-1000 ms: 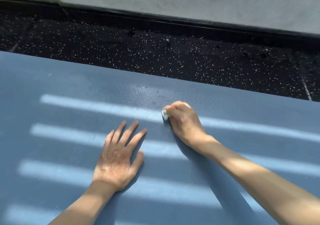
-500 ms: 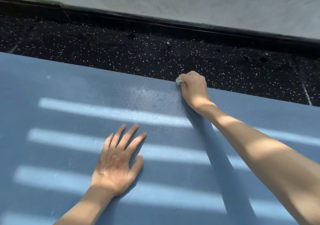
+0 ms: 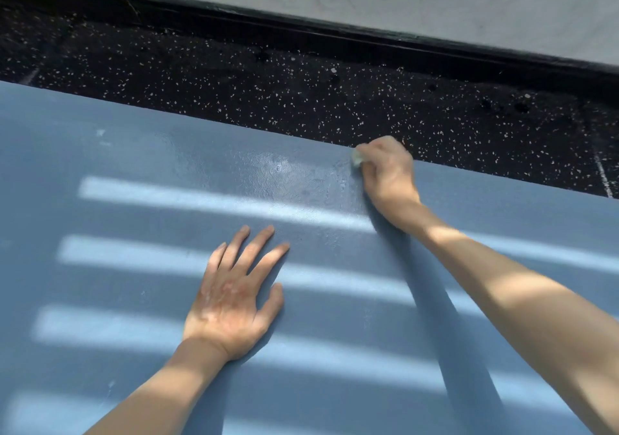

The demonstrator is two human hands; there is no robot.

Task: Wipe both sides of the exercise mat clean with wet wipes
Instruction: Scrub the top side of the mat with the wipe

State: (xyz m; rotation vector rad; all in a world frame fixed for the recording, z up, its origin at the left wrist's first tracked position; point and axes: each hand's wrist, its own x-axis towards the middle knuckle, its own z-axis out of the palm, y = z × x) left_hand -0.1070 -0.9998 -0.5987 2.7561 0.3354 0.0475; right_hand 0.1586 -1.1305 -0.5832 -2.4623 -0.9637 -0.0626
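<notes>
Pinching wipe [image 3: 357, 159] at mat [image 3: 134, 173] edge, right hand [image 3: 388, 175].

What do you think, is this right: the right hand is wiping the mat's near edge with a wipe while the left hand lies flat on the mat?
Not quite. The head view shows the right hand holding the wipe at the far edge of the mat, beside the speckled floor, not the near one. The left hand does lie flat on the mat.
</notes>
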